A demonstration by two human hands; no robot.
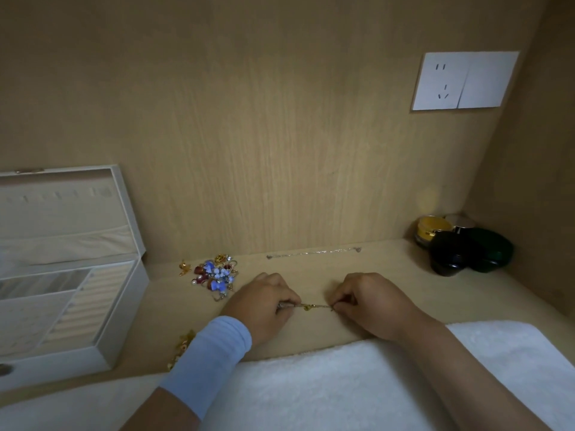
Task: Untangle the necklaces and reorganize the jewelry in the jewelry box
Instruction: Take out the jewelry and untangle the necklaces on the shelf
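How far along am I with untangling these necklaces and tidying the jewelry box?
Looks done: one silver chain lies straight by the back wall. In hand: left hand and right hand pinch a gold chain stretched between them. Left: the colourful jewelry pile, gold pieces by the left wrist, and loading the open jewelry box, whose visible compartments look empty.

A white wall socket (465, 80) sits on the wooden back panel (264, 135). In the bench's (389, 275) far right corner stand a yellow jar (431, 230), black jars (448, 255) and a dark green case (493, 251). A white towel (342, 384) lies along the near edge.
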